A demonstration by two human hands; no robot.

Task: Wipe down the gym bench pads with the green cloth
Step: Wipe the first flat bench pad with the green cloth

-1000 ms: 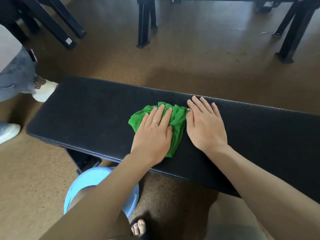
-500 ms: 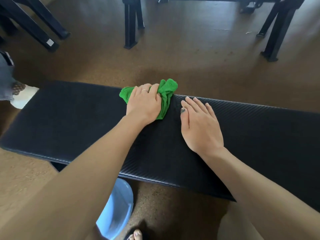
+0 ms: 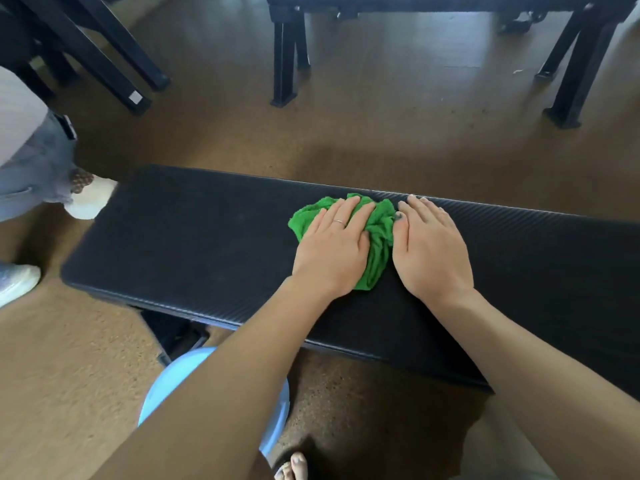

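Observation:
A long black textured bench pad (image 3: 194,247) runs across the view from left to right. On its middle lies a crumpled green cloth (image 3: 379,233). My left hand (image 3: 334,251) presses flat on the cloth with straight fingers, a ring on one finger. Beside it, my right hand (image 3: 429,251) rests flat on the bare pad, its thumb touching the cloth's right edge. Much of the cloth is hidden under my left hand.
A light blue bucket (image 3: 173,386) stands on the brown floor under my left arm, near my bare toes (image 3: 294,467). Another person's legs and white shoe (image 3: 88,202) stand at the bench's left end. Black equipment legs (image 3: 285,60) rise beyond the bench.
My left hand slid the cloth from the pad's far edge back toward me, so it lies beside my right hand again. My right hand stayed flat on the pad.

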